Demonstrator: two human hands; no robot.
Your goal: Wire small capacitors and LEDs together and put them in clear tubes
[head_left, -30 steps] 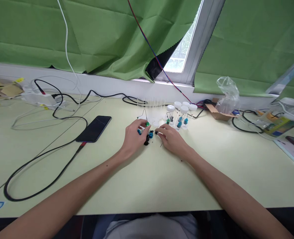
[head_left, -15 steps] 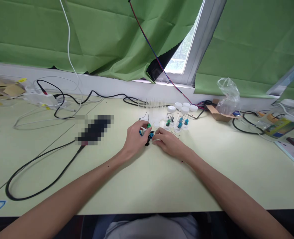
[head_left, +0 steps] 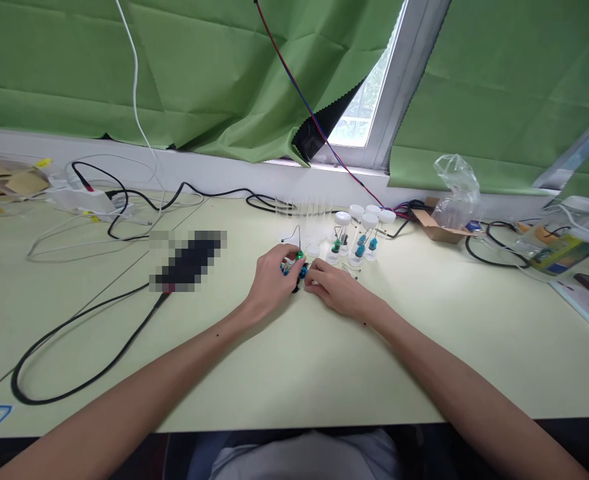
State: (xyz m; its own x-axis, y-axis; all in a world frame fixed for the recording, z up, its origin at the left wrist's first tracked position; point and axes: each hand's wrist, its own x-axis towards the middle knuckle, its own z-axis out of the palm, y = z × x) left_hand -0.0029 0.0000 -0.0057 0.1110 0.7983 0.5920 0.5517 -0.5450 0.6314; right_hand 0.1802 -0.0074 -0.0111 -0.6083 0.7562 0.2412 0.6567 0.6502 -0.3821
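Note:
My left hand [head_left: 273, 277] is closed, with thumb and fingertips pinching a small shiny green piece [head_left: 300, 255] that has a thin bent dark wire rising from it. My right hand [head_left: 335, 285] has its fingers curled together beside small blue and black parts [head_left: 303, 271] on the table; whatever is in its fingertips is hidden. Behind the hands stand several clear tubes with white caps [head_left: 342, 218], holding blue and green pieces on wires. Thin loose wires [head_left: 349, 271] lie just past my right fingers.
A row of clear empty tubes [head_left: 304, 213] stands at the back. Left of my hands is a pixelated dark object [head_left: 189, 261] with a black cable [head_left: 19, 360]. An open cardboard box [head_left: 439, 230] with a plastic bag, a white power strip [head_left: 82, 198] and phones [head_left: 582, 303] sit farther out.
Both hands stay almost in place. The green piece with its wire has shifted very slightly, and my right fingers have curled in a little more.

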